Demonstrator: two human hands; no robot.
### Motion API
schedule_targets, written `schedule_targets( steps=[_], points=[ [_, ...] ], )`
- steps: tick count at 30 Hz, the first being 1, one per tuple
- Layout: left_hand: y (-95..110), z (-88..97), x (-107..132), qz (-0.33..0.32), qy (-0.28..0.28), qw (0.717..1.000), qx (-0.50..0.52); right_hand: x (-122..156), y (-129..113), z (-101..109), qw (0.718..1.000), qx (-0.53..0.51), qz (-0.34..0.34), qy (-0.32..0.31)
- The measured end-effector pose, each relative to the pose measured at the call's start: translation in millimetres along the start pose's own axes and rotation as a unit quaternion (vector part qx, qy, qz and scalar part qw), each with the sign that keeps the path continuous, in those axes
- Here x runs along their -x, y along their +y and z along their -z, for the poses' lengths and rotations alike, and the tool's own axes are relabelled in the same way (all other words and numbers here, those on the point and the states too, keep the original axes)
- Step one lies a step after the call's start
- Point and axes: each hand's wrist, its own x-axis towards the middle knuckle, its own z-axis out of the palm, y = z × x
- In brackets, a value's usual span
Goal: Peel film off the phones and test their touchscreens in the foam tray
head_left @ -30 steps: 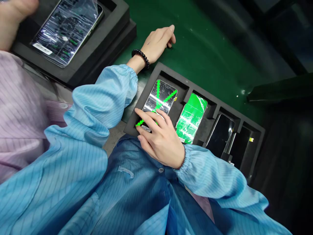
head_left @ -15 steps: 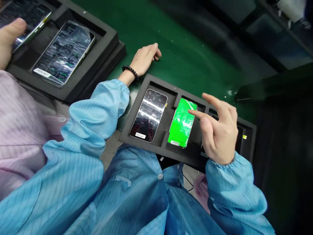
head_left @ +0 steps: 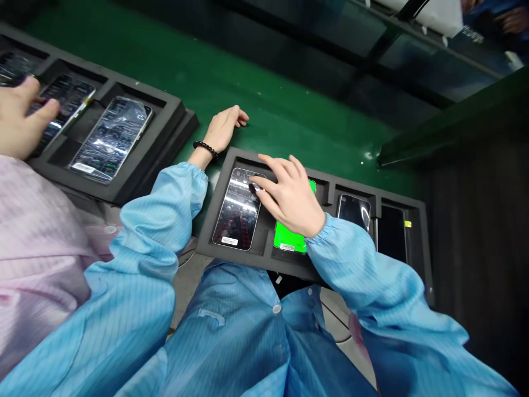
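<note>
Over the leftmost phone (head_left: 236,215) in the black foam tray (head_left: 264,262) is my right hand (head_left: 291,196), fingers apart and nothing held. Its index finger and thumb are at the phone's upper right; whether they touch the glass I cannot tell. That screen is dark, with a white label at the bottom. Partly hidden under the same hand, a second phone (head_left: 285,237) glows bright green. My left hand (head_left: 223,128), a black bead bracelet on its wrist, rests on the green table (head_left: 297,118) behind the tray, fingers loosely bent and holding nothing.
Two more dark-screened phones, one nearer (head_left: 354,212) and one farther right (head_left: 392,234), sit in the tray. On the left, stacked foam trays (head_left: 165,132) hold film-covered phones (head_left: 111,140). A co-worker's hand (head_left: 20,121) reaches over them. A raised green edge (head_left: 446,116) stands at right.
My right hand has moved left from the green-screened phone to the leftmost phone, uncovering the phones on the right. My left hand stays on the table. The camera view has shifted.
</note>
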Motion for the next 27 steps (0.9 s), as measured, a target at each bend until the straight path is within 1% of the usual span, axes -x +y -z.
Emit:
schedule_targets(
  steps=[2, 4, 8, 12, 18, 22, 27],
  points=[
    [0.7, 0.6, 0.1, -0.002, -0.004, 1.0, -0.006, -20.4, -6.6, -4.8, 1.0, 0.003, 0.017, -0.011],
    [1.1, 1.2, -0.2, 0.0, -0.011, 1.0, -0.01, -34.1, -9.3, -9.6, 1.0, 0.006, 0.023, -0.016],
    [-1.6, 0.6, -2.1, -0.003, -0.015, 1.0, -0.008, -44.5, -8.1, -16.6, 0.999, 0.017, 0.026, -0.023],
    [-4.1, -0.7, -3.6, 0.003, -0.011, 1.0, 0.008, -43.7, -8.7, -19.2, 0.999, 0.028, 0.034, -0.023],
    [1.0, -0.5, -4.1, 0.02, -0.018, 1.0, 0.014, -34.9, -17.3, -16.3, 0.998, 0.037, 0.045, -0.032],
    [0.7, -1.4, -4.5, 0.006, -0.007, 1.0, 0.017, -26.9, -23.9, -14.0, 0.997, 0.043, 0.053, -0.035],
    [-2.2, -1.8, -5.3, -0.001, -0.002, 1.0, 0.023, -15.4, -31.1, -13.9, 0.996, 0.041, 0.075, -0.022]
  ],
)
